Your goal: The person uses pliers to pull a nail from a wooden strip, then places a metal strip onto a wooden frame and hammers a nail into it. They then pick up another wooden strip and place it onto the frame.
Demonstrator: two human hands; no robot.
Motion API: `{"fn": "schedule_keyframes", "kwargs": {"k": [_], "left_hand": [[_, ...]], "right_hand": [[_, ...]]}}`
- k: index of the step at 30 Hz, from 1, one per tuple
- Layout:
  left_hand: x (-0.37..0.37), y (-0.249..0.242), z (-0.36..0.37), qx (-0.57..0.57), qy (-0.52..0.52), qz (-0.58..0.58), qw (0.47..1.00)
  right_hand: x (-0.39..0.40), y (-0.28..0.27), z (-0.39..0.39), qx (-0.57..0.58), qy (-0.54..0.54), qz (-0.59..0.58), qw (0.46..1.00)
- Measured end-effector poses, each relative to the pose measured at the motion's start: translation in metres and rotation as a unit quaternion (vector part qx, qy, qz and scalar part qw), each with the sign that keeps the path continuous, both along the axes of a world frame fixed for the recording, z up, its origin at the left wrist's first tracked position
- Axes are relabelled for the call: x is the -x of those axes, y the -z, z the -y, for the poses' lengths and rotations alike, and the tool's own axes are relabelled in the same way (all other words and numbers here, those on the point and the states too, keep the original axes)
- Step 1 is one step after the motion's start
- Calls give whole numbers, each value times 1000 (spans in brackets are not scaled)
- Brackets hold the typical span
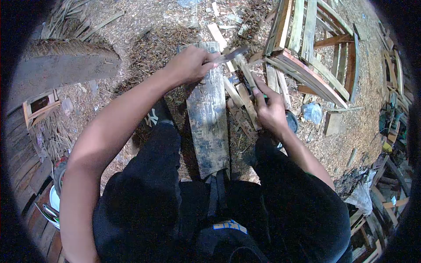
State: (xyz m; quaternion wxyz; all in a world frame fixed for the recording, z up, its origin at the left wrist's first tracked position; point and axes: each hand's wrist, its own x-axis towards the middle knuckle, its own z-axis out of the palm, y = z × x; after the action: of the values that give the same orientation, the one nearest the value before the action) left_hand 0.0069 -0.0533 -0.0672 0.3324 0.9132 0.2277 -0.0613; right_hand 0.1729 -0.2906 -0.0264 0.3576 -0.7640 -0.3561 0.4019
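My left hand [193,65] is closed round the handle end of a blade-like tool [236,53], over the far end of a long worn wooden board [208,118]. The tool's dark tip points right and touches or overlaps the end of a narrow wood strip [246,72]. My right hand [269,107] is closed on the near part of that strip, to the right of the board. The board runs away from between my legs. Loose wood pieces [234,93] lie beside it, below the strip.
A slatted wooden frame [313,48] stands at the upper right. A thick beam [70,63] lies at the left. Wood shavings cover the ground. A plastic bag [312,112] and a wood block [333,123] are on the right; a white container [54,199] is lower left.
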Motion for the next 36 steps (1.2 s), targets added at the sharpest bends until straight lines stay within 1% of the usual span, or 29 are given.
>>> {"fn": "schedule_keyframes", "kwargs": {"k": [1, 2, 4, 5, 7, 8, 10, 11, 13, 14, 15, 16, 17, 19, 23, 25, 26, 29, 30, 31, 33, 34, 36], "left_hand": [[1, 3, -1, 2, 4, 8, 1000], [1, 6, -1, 1, 4, 8, 1000], [1, 4, 0, 14, -2, 24, 1000], [1, 3, 1, 14, -2, 24, 1000], [-1, -3, 1, -8, 8, -22, 1000], [-1, -2, 1, -8, 8, -22, 1000], [0, 2, -2, 22, -9, 52, 998], [0, 4, -5, 21, -8, 52, 998], [-2, 2, -12, 117, -64, -12, 991], [-1, 2, -15, 117, -64, -12, 991], [0, 3, -18, 219, -94, -16, 971], [2, 3, -20, 320, -123, -20, 939], [4, 4, -23, 319, -122, -21, 940], [7, 3, -24, 425, -157, -20, 891], [7, -2, -18, 443, -164, -7, 881], [6, -4, -18, 449, -162, -7, 879], [5, -5, -18, 449, -162, -8, 879], [3, -6, -20, 417, -154, -6, 896], [3, -6, -20, 421, -160, -10, 893], [2, -7, -20, 425, -166, -13, 890], [3, -8, -20, 435, -169, -8, 884], [4, -9, -19, 445, -173, -3, 879], [5, -10, -19, 464, -174, -1, 869]], "right_hand": [[0, -1, -1, 31, -3, -42, 999], [0, 0, 0, 31, -3, -42, 999], [2, 6, 3, -43, -2, 66, 997], [1, 8, 4, -43, -2, 66, 997], [-5, 10, 5, 6, -38, 61, 997], [-7, 11, 5, 5, -38, 61, 997], [-11, 13, 4, 13, -44, 85, 995], [-11, 14, 4, 12, -44, 85, 995], [-9, 19, 4, 16, -20, 120, 992], [-10, 20, 4, 16, -20, 120, 993], [-12, 21, 3, 40, -36, 146, 988], [-14, 22, 3, 64, -53, 172, 982], [-14, 28, 7, 64, -51, 172, 982], [-13, 46, 17, 48, -60, 212, 974], [-17, 57, 22, 27, -69, 204, 976], [-21, 59, 19, -19, -47, 301, 952], [-24, 59, 19, -19, -48, 300, 952], [-35, 57, 21, -42, -52, 368, 928], [-33, 59, 27, 7, -46, 270, 962], [-30, 62, 32, 7, -46, 270, 962], [-23, 65, 42, 21, -125, 344, 930], [-15, 61, 42, 21, -132, 381, 915], [-9, 71, 45, 33, -139, 371, 918]]}}
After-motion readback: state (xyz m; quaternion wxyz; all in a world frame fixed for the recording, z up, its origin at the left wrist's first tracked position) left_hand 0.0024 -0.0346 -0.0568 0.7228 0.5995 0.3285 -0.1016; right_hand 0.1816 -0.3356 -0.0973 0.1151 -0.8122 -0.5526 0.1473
